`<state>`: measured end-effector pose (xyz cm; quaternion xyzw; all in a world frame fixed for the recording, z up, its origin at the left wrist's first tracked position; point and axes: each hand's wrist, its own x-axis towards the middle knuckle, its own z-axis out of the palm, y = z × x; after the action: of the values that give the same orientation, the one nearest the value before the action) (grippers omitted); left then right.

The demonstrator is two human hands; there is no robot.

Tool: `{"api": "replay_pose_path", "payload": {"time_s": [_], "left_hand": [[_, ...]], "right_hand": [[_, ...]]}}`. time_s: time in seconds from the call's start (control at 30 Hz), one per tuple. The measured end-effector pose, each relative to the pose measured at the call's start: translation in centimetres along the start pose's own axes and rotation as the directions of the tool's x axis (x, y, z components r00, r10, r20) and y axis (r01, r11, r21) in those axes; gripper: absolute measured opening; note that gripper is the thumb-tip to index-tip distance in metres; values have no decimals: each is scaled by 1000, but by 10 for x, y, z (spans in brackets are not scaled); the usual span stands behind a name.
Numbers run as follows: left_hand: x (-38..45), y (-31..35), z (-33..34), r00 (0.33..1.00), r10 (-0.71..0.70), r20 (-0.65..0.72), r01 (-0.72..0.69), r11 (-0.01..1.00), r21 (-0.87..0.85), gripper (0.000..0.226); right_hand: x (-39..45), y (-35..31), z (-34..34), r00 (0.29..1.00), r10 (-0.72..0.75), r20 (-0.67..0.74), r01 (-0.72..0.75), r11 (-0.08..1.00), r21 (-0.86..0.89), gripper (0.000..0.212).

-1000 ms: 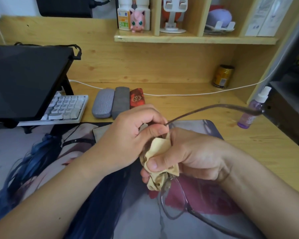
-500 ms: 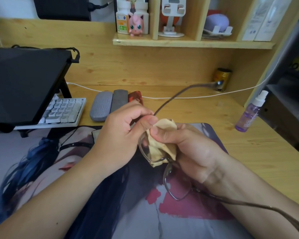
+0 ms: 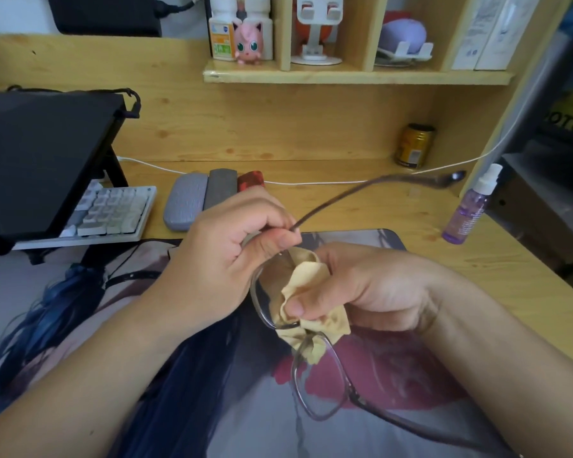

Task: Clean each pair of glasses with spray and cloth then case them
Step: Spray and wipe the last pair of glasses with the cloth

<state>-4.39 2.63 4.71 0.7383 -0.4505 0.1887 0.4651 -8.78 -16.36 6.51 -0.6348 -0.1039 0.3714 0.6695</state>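
Over the wooden table (image 3: 477,276), the left hand (image 3: 219,269) pinches the glasses (image 3: 318,375) at the far hinge. The right hand (image 3: 371,289), just right of it, grips the yellow cloth (image 3: 311,292) pressed on the far lens. Three cases (image 3: 212,196) lie beyond the hands, the spray bottle (image 3: 470,209) far right.

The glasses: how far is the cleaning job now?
Done: cannot tell; three cases lie closed. In hand: left hand holds the glasses while right hand rubs one lens with the cloth. Left: the other lens, then casing.
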Motion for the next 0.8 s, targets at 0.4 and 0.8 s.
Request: {"api": "replay_pose_path", "payload": {"time_s": [0.4, 0.8], "left_hand": [[3, -6, 6, 998, -52, -35, 53, 998, 34, 15], [7, 1, -21, 957, -117, -264, 107, 993, -53, 12]], "right_hand": [[22, 8, 14, 969, -196, -152, 226, 950, 214, 7], [7, 2, -23, 871, -304, -385, 401, 894, 201, 5]]}}
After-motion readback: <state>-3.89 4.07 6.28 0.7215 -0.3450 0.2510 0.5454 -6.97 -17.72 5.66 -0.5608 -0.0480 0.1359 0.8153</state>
